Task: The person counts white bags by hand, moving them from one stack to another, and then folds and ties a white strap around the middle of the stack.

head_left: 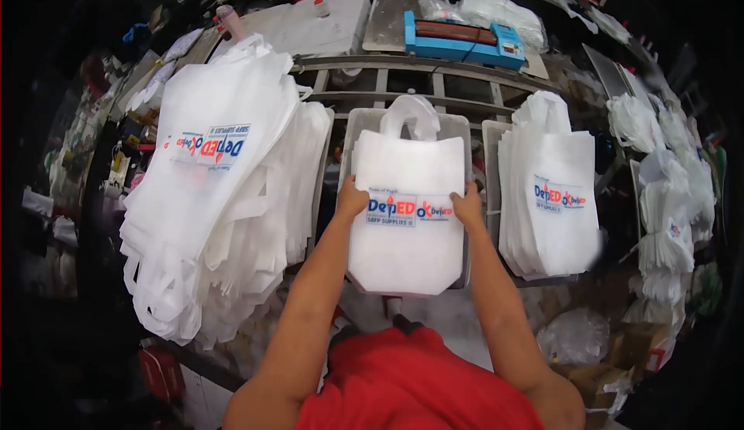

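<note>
A white non-woven tote bag (407,256) with blue and red "DepED" print lies flat in front of me, its looped handle (411,116) pointing away. It appears to be the top of a stack on a pale board (456,125). At its left edge, my left hand (353,199) is closed with the thumb on top. My right hand (467,204) grips the opposite edge the same way. The fingers beneath are mostly hidden, so how many bags they hold cannot be seen.
A large heap of printed white bags (225,104) is on the left. Another bag stack (570,232) lies on the right. Beyond the metal frame (381,81) sits a blue machine (465,41). Plastic (573,335) and a cardboard box (637,345) are at lower right.
</note>
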